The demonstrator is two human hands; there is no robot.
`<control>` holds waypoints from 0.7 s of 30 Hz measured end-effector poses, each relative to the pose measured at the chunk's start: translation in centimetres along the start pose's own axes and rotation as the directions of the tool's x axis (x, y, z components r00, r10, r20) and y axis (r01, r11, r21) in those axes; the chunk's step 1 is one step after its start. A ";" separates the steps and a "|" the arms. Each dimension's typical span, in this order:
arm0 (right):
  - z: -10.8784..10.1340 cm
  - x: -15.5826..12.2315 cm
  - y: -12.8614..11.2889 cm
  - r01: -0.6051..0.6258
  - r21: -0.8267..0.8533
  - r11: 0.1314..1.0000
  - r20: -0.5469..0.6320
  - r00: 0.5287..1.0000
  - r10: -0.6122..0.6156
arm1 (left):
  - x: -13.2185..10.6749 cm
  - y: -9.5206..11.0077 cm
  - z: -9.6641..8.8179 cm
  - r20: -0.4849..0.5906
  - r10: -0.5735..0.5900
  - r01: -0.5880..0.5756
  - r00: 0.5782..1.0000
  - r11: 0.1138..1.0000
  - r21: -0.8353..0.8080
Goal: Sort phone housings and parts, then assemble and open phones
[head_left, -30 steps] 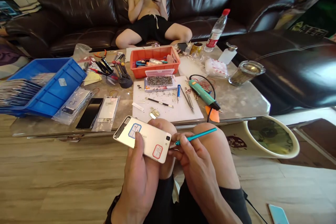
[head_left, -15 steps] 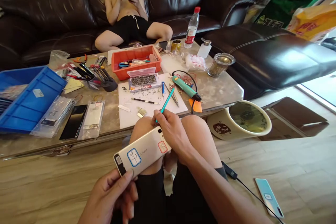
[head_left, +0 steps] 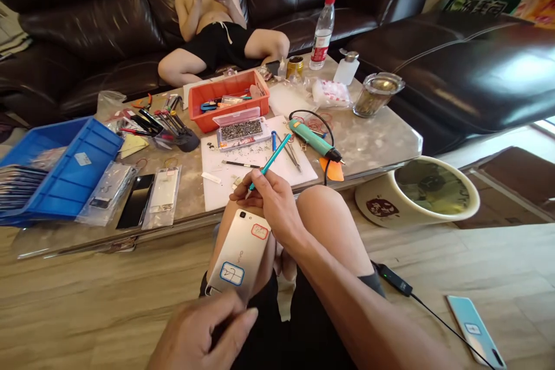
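Observation:
My right hand [head_left: 275, 199] is closed around a slim teal stick-like tool [head_left: 275, 156], which points up and away above the table's front edge. A gold vivo phone [head_left: 243, 245] lies back side up over my left thigh, with a blue-framed and a red-framed sticker on it. Its camera end is just below my right hand. My left hand [head_left: 208, 326] is at the phone's lower end and covers part of it. The thumb is stretched out, apart from the phone; the other fingers are blurred and partly hidden, so their contact with it is unclear.
On the table, a white mat [head_left: 217, 196] bears a screw box [head_left: 243, 130], tweezers [head_left: 291, 156] and a green hand tool [head_left: 314, 139]. Phones lie beside a blue bin [head_left: 78, 159]. A bucket [head_left: 373, 205] and another phone [head_left: 474, 329] are on the floor. A person sits opposite.
The gold phone has turned from slanting to more upright, its lower end swinging right. My left thumb has come off its back. My right hand keeps the teal tool and has shifted slightly up.

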State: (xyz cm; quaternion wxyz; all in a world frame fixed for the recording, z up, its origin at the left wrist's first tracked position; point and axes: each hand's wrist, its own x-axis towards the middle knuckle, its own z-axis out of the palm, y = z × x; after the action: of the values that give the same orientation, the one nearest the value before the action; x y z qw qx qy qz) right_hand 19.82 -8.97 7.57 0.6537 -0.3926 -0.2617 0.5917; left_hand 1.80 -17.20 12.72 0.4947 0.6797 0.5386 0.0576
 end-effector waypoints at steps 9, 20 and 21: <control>-0.3 -0.1 0.4 0.018 0.235 0.972 -0.032 0.999 -0.011 | 6.6 2.4 0.0 -0.094 0.419 -0.292 0.903 0.761 0.579; -0.2 0.0 0.5 -0.012 0.433 0.901 -0.068 0.997 0.046 | 6.9 2.6 -0.5 0.035 0.523 -0.377 0.852 0.566 0.733; -0.2 0.0 0.4 -0.008 0.437 0.899 -0.066 0.997 0.040 | 6.9 2.5 -0.4 0.051 0.531 -0.380 0.846 0.533 0.756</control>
State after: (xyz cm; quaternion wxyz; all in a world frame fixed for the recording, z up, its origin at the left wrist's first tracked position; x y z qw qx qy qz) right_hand 19.71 -9.05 7.11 0.7268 -0.2609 -0.0934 0.6285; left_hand 6.12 -11.38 11.66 0.0896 0.9282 0.3603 0.0240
